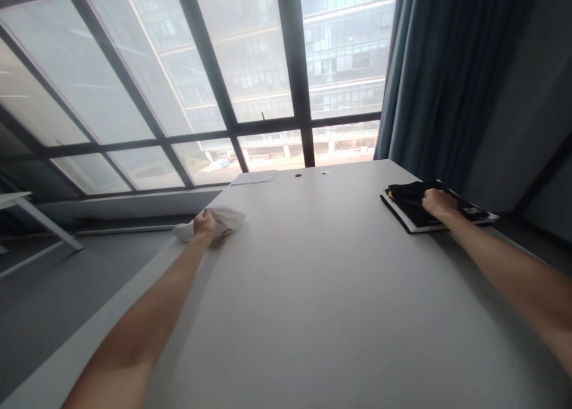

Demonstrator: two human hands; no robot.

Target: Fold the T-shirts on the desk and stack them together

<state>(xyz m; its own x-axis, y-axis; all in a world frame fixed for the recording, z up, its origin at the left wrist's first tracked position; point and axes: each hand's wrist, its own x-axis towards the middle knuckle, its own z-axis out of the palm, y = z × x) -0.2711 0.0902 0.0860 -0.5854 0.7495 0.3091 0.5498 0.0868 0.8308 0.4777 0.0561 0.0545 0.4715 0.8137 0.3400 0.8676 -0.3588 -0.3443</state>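
Observation:
My left hand is closed round a crumpled white cloth that lies on the white table near its left edge. My right hand reaches to the table's right edge, its fingers curled on a black item that lies on top of a flat black-and-white book or folder. Both arms stretch far forward over the tabletop.
A sheet of white paper lies at the table's far edge, beside two small holes. Large windows stand behind the table, and a dark blue curtain hangs at the right. Another white table is at the far left.

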